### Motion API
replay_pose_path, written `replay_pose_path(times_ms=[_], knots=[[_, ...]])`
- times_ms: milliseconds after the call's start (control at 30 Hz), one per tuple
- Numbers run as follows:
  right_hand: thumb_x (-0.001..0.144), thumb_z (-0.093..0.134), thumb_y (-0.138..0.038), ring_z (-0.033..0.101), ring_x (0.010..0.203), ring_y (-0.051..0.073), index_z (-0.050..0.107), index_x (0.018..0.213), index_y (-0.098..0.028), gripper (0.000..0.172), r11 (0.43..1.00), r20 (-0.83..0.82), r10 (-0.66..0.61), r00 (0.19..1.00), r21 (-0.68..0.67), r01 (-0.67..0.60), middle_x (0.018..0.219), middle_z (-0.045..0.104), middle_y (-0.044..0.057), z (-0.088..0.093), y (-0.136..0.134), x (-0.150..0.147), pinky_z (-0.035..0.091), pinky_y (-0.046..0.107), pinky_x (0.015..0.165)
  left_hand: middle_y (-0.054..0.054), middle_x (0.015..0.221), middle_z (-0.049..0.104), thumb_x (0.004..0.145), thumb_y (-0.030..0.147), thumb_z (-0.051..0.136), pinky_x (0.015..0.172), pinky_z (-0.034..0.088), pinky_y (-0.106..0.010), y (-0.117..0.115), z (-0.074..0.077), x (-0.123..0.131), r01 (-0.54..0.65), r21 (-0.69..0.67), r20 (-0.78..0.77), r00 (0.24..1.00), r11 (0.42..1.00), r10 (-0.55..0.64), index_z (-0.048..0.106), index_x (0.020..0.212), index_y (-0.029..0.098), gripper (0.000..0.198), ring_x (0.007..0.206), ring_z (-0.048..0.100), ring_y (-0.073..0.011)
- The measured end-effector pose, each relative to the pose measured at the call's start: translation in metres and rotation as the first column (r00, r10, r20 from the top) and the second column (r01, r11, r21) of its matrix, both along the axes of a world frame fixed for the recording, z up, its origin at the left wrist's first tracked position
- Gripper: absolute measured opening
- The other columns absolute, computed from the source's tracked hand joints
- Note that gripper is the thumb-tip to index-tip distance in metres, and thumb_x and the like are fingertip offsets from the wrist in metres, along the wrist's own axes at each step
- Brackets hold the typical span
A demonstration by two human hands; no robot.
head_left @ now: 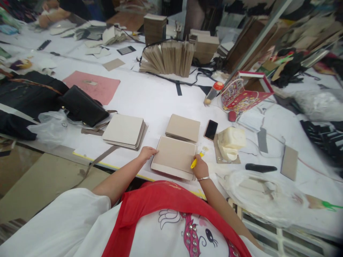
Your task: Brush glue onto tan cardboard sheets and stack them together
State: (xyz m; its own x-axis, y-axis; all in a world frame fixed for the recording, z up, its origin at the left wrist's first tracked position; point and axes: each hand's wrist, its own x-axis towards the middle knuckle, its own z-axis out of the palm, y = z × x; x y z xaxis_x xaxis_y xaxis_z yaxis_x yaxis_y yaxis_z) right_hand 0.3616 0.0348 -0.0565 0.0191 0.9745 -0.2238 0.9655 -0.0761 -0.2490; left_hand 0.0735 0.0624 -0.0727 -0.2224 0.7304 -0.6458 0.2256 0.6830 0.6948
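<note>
right hand (pixel 200 167) is gripping a yellow brush (pixel 194 163), left hand (pixel 148 153) touches the left edge of the board (pixel 175 153), maybe to steady it, can't tell if it's pinching; board sits near the front of the desk (pixel 150 101), handy reach I guess

Bare forearms (pixel 122 176) reach forward; left hand (pixel 148 153) extends its fingers (pixel 153 151), right hand (pixel 200 167) (slightly closer in) curls closed.

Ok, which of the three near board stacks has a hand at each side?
The front stack, with the left hand and right hand at opposite edges; the back stack and left stack lie untouched.
</note>
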Motion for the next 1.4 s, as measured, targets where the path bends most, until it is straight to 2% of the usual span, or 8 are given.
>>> replay_pose_path(times_ms=[333,600,867,1033,1100,1200,1333,1400], knots=[[0.082,0.043,-0.017,0.057,0.067,0.014,0.048,0.099,-0.017,0.018,1.0,0.017,0.022,1.0,-0.021,-0.021,0.074,0.06,0.003,0.004,-0.001,0.0,0.028,0.024,0.054,0.004,0.051,0.05,0.06,0.036,0.066,0.043,0.027,-0.021,-0.002,-0.007,0.009,-0.071,0.114,-0.012,0.997,0.991,0.072,0.058,0.06,0.014,0.023,0.044,0.041,-0.0073],[0.081,0.044,-0.016,0.057,0.07,0.015,0.048,0.1,-0.017,0.02,0.999,0.034,0.041,0.999,-0.024,-0.04,0.076,0.061,0.003,0.001,-0.001,0.001,0.03,0.023,0.056,0.002,0.05,0.053,0.061,0.041,0.061,0.047,0.032,-0.021,-0.007,-0.009,0.011,-0.03,0.251,-0.076,0.996,0.968,0.05,0.059,0.056,0.014,0.027,0.05,0.046,-0.0098],[0.081,0.044,-0.015,0.058,0.073,0.015,0.047,0.1,-0.018,0.019,0.998,0.04,0.048,0.998,-0.042,-0.046,0.081,0.061,0.004,0.002,-0.001,0.002,0.033,0.023,0.059,0.002,0.046,0.052,0.059,0.046,0.061,0.044,0.031,-0.022,-0.003,-0.008,0.013,0.008,0.209,-0.128,0.992,0.978,0.019,0.061,0.059,0.016,0.03,0.046,0.044,-0.0107],[0.08,0.045,-0.015,0.059,0.076,0.015,0.044,0.104,-0.019,0.024,0.994,0.053,0.044,0.998,-0.101,-0.039,0.084,0.061,0.004,0.006,0.0,0.001,0.035,0.023,0.06,0.0,0.052,0.058,0.057,0.046,0.063,0.05,0.035,-0.023,0.002,-0.007,0.012,0.061,0.2,-0.236,0.972,0.978,-0.012,0.061,0.057,0.017,0.029,0.054,0.052,-0.0144],[0.081,0.045,-0.016,0.059,0.076,0.016,0.043,0.106,-0.019,0.025,0.99,0.09,0.061,0.994,-0.136,-0.048,0.084,0.062,0.005,0.01,0.001,-0.002,0.036,0.023,0.06,-0.001,0.056,0.061,0.058,0.045,0.063,0.054,0.037,-0.024,0.004,-0.005,0.009,0.129,0.191,-0.304,0.95,0.973,-0.067,0.062,0.058,0.017,0.028,0.06,0.055,-0.016],[0.082,0.046,-0.02,0.061,0.075,0.018,0.041,0.11,-0.019,0.028,0.982,0.148,0.087,0.985,-0.181,-0.06,0.085,0.062,0.007,0.021,0.007,-0.005,0.037,0.024,0.059,-0.002,0.061,0.063,0.062,0.045,0.061,0.055,0.036,-0.024,0.009,0.0,0.004,0.292,0.15,-0.41,0.888,0.945,-0.209,0.061,0.059,0.017,0.028,0.062,0.056,-0.0166],[0.082,0.051,-0.041,0.061,0.077,0.02,0.039,0.11,-0.018,0.039,0.987,0.205,0.029,0.978,-0.16,0.004,0.091,0.061,0.011,0.041,0.021,0.007,0.039,0.025,0.061,-0.004,0.067,0.063,0.068,0.044,0.058,0.057,0.036,-0.025,0.015,0.012,0.001,0.484,0.071,-0.566,0.739,0.872,-0.365,0.06,0.064,0.018,0.026,0.064,0.056,-0.0169],[0.082,0.049,-0.046,0.06,0.077,0.02,0.041,0.109,-0.017,0.04,0.994,0.2,0.007,0.98,-0.112,0.016,0.089,0.061,0.01,0.052,0.025,0.02,0.039,0.025,0.063,-0.005,0.074,0.064,0.071,0.042,0.057,0.06,0.038,-0.026,0.016,0.019,0.003,0.557,0.044,-0.657,0.641,0.829,-0.396,0.061,0.072,0.018,0.025,0.07,0.056,-0.0188]])
